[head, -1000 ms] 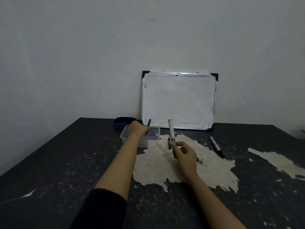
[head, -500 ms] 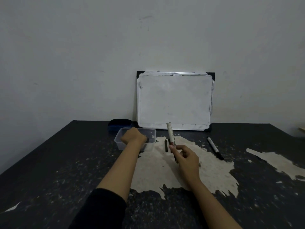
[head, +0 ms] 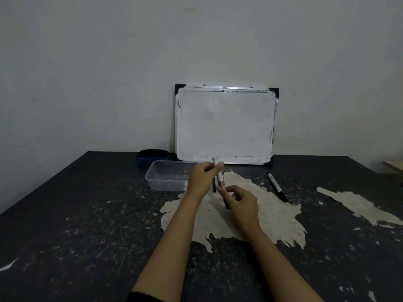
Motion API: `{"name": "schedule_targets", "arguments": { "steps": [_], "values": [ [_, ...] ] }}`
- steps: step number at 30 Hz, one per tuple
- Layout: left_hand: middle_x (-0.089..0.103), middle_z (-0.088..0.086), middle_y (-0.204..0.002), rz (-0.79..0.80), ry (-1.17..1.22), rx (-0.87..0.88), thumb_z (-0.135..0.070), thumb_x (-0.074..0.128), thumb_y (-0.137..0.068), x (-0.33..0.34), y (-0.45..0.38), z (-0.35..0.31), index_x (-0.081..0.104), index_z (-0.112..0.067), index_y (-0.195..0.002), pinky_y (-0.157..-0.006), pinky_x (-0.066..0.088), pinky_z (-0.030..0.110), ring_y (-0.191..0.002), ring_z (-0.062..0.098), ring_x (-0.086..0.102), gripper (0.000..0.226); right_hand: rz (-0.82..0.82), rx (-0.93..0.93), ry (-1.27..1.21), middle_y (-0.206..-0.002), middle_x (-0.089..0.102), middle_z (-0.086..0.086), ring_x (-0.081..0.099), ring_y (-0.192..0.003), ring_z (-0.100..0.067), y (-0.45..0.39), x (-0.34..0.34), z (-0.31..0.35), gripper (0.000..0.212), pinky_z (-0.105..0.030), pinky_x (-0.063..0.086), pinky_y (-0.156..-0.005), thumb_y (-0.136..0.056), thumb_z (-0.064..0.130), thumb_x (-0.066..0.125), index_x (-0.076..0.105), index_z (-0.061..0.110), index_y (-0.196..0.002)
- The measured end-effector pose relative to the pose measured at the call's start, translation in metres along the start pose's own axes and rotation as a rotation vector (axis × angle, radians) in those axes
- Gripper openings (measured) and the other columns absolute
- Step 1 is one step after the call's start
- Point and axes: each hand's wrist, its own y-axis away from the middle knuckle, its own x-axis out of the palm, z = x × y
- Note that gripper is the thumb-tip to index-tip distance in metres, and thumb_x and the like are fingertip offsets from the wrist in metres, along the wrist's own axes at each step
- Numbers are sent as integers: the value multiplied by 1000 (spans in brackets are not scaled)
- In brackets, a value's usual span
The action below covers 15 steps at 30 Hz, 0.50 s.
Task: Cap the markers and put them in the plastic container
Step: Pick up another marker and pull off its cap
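A white marker (head: 219,175) stands nearly upright above the table's pale patch, held at both ends. My left hand (head: 201,178) pinches its upper end, and my right hand (head: 241,200) grips its lower, darker part. The clear plastic container (head: 162,184) sits just left of my left hand; I see no marker inside it. A thin dark stick-like piece (head: 214,187), a cap or a pen, lies on the table behind the hands. Farther right, a second marker (head: 277,190), white with black ends, lies on the table.
A small whiteboard (head: 225,125) leans against the wall behind the hands. A dark blue eraser (head: 152,156) sits behind the container. The black table (head: 87,225) has worn pale patches. A pale object (head: 394,166) shows at the right edge.
My left hand left the container and moved right onto the top of the white marker. The right hand kept the marker almost in place.
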Motion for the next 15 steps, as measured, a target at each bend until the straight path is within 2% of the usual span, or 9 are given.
{"name": "schedule_targets", "arguments": {
  "steps": [2, 4, 6, 8, 11, 15],
  "values": [
    [72, 18, -90, -53, 47, -16, -42, 63, -88, -3, 1, 3, 75, -8, -93, -68, 45, 29, -72, 13, 58, 37, 29, -3, 9, -55, 64, -13, 50, -45, -8, 1, -2, 2, 25, -16, 40, -46, -85, 50, 70, 78, 26, -88],
    [73, 11, -87, -114, 103, -26, -42, 63, -88, -12, 1, 7, 76, -11, -95, -70, 48, 28, -75, 12, 62, 34, -10, -19, 81, -54, 64, -7, 49, -45, -5, -2, -4, 1, 22, -13, 38, -46, -89, 47, 66, 76, 28, -88],
    [71, 3, -82, -182, 110, -26, -42, 61, -89, -24, 5, 11, 75, -13, -94, -65, 47, 22, -73, 8, 61, 33, -70, -8, 172, -56, 63, 0, 52, -47, -5, -10, -6, -2, 15, -16, 42, -50, -92, 39, 65, 73, 28, -86],
    [69, 3, -77, -218, 105, -12, -42, 61, -89, -33, 7, 16, 74, -14, -89, -63, 46, 22, -70, 9, 60, 30, -60, 39, 283, -66, 66, 3, 58, -56, -5, -20, -3, -5, 12, -20, 46, -53, -92, 34, 66, 73, 25, -88],
    [65, 0, -69, -251, 102, -17, -40, 61, -90, -40, 12, 17, 72, -18, -84, -57, 43, 21, -61, 8, 54, 26, 11, 99, 425, -78, 70, 0, 60, -64, -6, -37, 9, -9, 20, -19, 43, -54, -91, 34, 66, 74, 15, -91],
    [63, -3, -68, -271, 107, -7, -37, 61, -90, -42, 15, 18, 72, -12, -86, -48, 40, 7, -60, 5, 52, 28, 32, 170, 510, -82, 72, -10, 65, -70, -19, -51, 25, -12, 26, -34, 57, -66, -88, 30, 69, 73, 5, -84]
  ]
}}
